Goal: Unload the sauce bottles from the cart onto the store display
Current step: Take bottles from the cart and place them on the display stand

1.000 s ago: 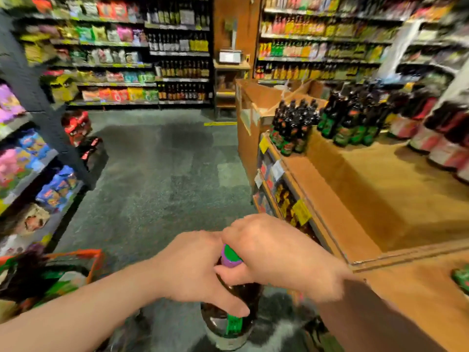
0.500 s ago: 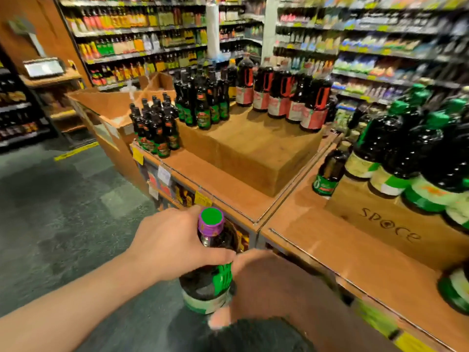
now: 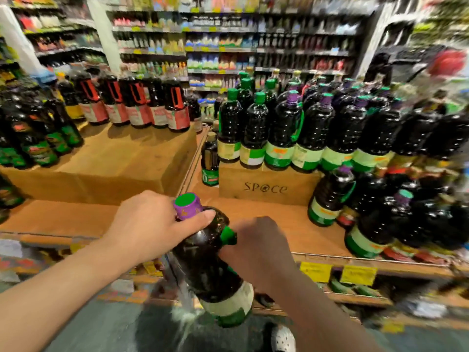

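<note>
Sauce bottle [image 3: 208, 262]: dark glossy plastic, both hands gripping.

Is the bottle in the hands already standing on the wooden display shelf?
No, the bottle is tilted in the air before the shelf, held by the left hand and right hand.

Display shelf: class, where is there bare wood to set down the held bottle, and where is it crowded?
Bare wood shows on the display shelf below the SP@ce crate, left of the low bottles, and atop the wooden box. The crate's top is packed.
</note>
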{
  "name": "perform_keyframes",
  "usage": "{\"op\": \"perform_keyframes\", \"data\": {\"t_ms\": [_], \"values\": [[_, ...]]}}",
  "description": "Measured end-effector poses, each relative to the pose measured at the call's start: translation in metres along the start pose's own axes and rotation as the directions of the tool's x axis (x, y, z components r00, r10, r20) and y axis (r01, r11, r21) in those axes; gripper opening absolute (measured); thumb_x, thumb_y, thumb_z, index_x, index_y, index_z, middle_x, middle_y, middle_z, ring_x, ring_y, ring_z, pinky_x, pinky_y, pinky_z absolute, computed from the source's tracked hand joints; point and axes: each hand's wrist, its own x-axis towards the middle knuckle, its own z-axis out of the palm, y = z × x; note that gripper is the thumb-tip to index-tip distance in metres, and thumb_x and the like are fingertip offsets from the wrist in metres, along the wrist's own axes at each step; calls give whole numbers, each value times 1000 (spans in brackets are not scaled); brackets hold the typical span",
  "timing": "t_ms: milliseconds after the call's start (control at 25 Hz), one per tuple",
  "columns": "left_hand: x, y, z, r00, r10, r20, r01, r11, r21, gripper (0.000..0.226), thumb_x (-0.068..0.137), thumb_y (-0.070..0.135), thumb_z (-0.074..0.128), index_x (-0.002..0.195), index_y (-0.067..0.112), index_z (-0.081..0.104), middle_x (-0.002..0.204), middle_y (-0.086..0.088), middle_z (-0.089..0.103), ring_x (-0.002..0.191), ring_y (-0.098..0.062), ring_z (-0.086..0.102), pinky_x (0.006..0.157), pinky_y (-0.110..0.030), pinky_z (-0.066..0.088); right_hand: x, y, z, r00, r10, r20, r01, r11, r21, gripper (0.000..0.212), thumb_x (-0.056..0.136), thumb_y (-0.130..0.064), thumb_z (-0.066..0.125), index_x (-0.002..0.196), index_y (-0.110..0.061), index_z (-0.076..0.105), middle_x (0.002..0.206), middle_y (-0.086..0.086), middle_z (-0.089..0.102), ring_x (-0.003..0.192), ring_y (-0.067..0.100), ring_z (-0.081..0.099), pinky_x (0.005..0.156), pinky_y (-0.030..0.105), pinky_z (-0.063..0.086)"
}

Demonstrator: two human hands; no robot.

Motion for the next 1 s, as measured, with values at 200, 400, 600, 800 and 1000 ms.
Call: {"op": "perform_keyframes", "data": {"t_ms": [200, 400, 600, 800, 1000], "values": [[80, 87, 44, 978, 205, -33, -208, 973, -98, 75, 66, 92, 28, 44, 20, 21, 35, 4, 20, 32, -6, 25, 37, -25, 13, 6, 100, -37, 989, 147, -19, -147, 989, 20, 22, 77, -35, 61, 79, -13, 58, 68, 0, 52, 74, 23, 53, 58, 32, 37], [160, 181, 83, 966, 252, 61, -256, 963, 79, 66, 68, 91, 36, 63, 25, 37, 61, 7, 45, 59, -16, 48, 51, -28, 34, 31, 213, -58, 961, 276, 30, -278, 958, 70, 14, 73, -27, 62, 72, -13, 59, 59, -1, 52, 66, 24, 55, 56, 33, 43], [223, 245, 144, 881, 471, 50, -473, 872, 125, 63, 77, 80, 30, 59, 21, 39, 52, 6, 40, 51, -18, 51, 48, -22, 36, 66, 318, -52, 949, 313, 31, -308, 945, -107, 15, 77, -21, 56, 67, -14, 46, 61, -1, 43, 70, 28, 49, 55, 32, 31], [262, 288, 191, 848, 505, 160, -519, 853, 54, 60, 73, 69, 48, 42, 19, 33, 37, 3, 35, 33, -21, 33, 38, -21, 30, 93, 376, -46, 919, 362, 156, -319, 915, -248, 4, 83, -20, 55, 81, -16, 54, 90, 8, 65, 89, 36, 60, 65, 34, 38], [284, 305, 214, 823, 530, 204, -539, 842, -12, 63, 67, 69, 56, 38, 19, 32, 39, 7, 20, 33, -15, 23, 37, -19, 20, 111, 401, -50, 882, 375, 285, -268, 897, -351, 17, 84, -11, 54, 100, -13, 61, 103, 11, 65, 99, 36, 61, 72, 35, 43]]}}
